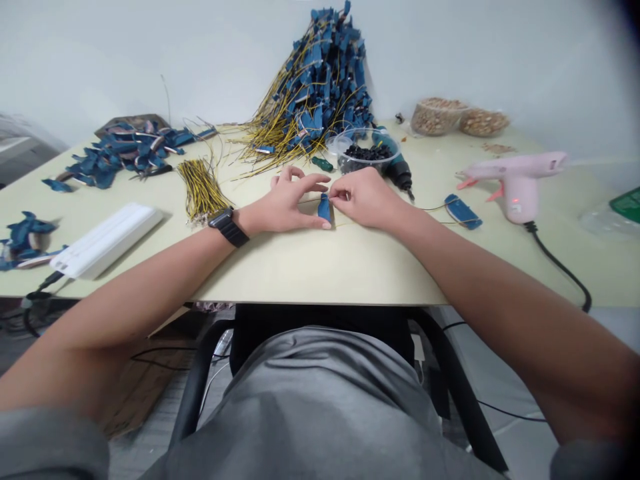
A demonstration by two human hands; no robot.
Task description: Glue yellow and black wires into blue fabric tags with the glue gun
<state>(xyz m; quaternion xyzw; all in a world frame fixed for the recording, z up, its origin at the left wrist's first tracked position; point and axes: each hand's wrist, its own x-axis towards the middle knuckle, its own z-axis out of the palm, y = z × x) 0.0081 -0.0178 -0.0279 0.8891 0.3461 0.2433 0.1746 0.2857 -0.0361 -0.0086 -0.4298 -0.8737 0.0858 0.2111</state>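
Observation:
A small blue part (325, 208) stands on the beige table (310, 267) between my two hands. My left hand (287, 203), with a black watch on its wrist, rests beside it with the thumb against the part and the other fingers curled above. My right hand (365, 197) is closed in a pinch at the top of the blue part, on what looks like a thin wire. Both hands lie near the middle of the table, just in front of a clear tub of small black pieces (367, 152).
A tall heap of blue parts with yellow wires (320, 87) leans at the back. A bundle of yellow wires (200, 187), more blue parts (120, 153), a white box (107, 240), a pink glue gun (515, 180) with its cable, another blue part (463, 211) and a screwdriver (397, 170) lie around.

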